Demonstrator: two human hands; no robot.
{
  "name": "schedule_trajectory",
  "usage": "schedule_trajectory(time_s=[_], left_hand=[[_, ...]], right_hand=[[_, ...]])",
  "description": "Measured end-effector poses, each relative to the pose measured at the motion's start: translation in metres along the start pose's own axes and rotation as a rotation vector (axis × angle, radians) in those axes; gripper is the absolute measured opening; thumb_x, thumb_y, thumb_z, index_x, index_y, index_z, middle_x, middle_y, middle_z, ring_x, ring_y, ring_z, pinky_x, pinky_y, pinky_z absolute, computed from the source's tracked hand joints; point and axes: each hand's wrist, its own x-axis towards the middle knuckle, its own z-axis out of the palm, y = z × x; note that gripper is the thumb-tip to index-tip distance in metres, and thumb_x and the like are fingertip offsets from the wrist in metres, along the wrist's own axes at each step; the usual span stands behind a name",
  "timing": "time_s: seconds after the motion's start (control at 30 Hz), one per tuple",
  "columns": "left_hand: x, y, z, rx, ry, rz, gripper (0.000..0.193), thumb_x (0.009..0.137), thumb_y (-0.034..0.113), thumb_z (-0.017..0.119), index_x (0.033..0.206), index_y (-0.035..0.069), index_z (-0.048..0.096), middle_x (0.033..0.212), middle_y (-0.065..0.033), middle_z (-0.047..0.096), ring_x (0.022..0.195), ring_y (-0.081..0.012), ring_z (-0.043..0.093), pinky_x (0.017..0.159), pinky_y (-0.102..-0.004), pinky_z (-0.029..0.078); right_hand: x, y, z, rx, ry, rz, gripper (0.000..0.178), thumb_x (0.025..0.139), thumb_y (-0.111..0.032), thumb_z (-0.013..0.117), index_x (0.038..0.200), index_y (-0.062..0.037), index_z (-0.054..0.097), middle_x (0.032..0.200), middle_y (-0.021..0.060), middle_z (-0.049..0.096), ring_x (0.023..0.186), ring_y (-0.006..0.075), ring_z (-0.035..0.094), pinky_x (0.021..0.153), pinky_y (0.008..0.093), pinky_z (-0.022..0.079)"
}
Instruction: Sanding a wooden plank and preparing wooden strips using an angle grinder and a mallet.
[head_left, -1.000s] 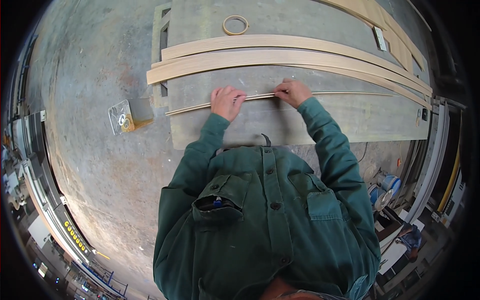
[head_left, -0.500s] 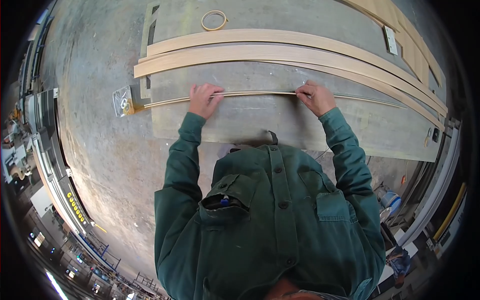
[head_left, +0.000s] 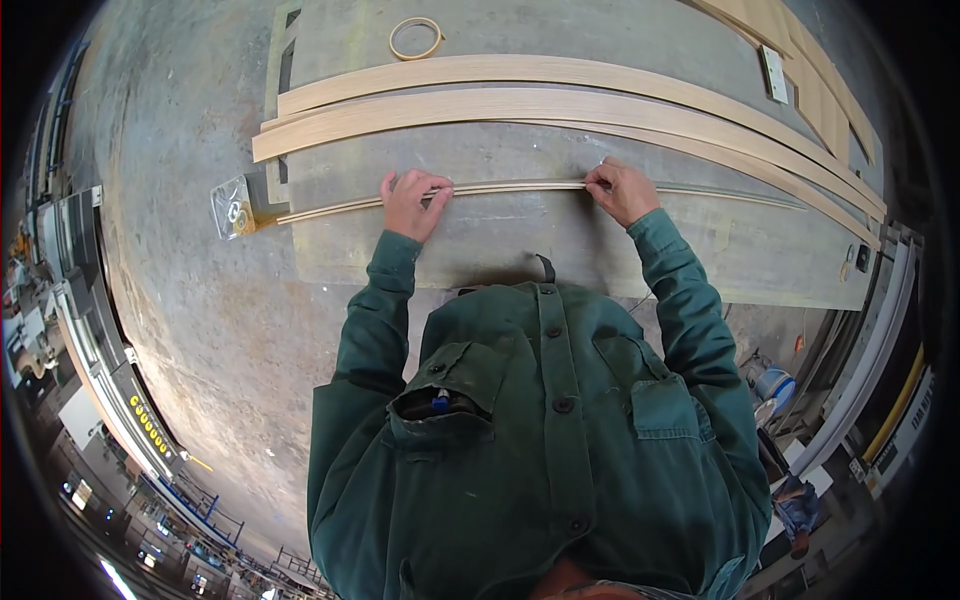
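Observation:
Two long thin wooden strips (head_left: 515,187) run side by side across the near part of a grey worktable (head_left: 480,245). My left hand (head_left: 411,204) is closed on them left of the middle, with thumb and fingers pinching their edges. Farther right, my right hand (head_left: 622,190) pinches the same strips between thumb and fingertips. Their left ends reach past the table's edge, beside a clear plastic bag (head_left: 236,208) with small rings in it. Beyond my hands lie wide pale wooden boards (head_left: 400,121), roughly parallel to the strips.
A roll of tan tape (head_left: 416,39) lies on the far side of the table. At the far right are wooden panels (head_left: 815,95) with a white metal plate (head_left: 774,74). A long machine (head_left: 120,370) stands to the left, and a blue bucket (head_left: 775,388) to the right.
The view has shifted slightly, so the table sits a little farther left. Between my hands, the gap between the strips shows more clearly. Both hands keep their pinch.

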Motion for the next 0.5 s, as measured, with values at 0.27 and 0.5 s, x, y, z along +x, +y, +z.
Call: schedule_trajectory(time_s=[0.27,0.5], left_hand=[[-0.0004,-0.0005,-0.0004,-0.001,0.007,0.015,0.01,0.082,0.027,0.067,0.086,0.018,0.067,0.086,0.0023,0.059,0.091,-0.0166,0.057,0.102,-0.0466,0.023],[-0.0013,0.0004,-0.002,0.002,-0.013,0.004,0.01,0.082,0.026,0.067,0.087,0.017,0.067,0.086,0.002,0.059,0.09,-0.0165,0.057,0.101,-0.0463,0.024]], right_hand=[[0.0026,0.0022,0.0041,0.0,-0.011,0.026,0.01,0.081,-0.021,0.063,0.083,-0.0113,0.066,0.084,0.0063,0.062,0.077,0.03,0.063,0.066,0.0397,0.05],[0.003,0.0,0.0028,0.034,0.002,0.003,0.008,0.081,-0.015,0.064,0.084,-0.0086,0.066,0.081,0.0077,0.061,0.073,0.0287,0.062,0.064,0.0363,0.049]])
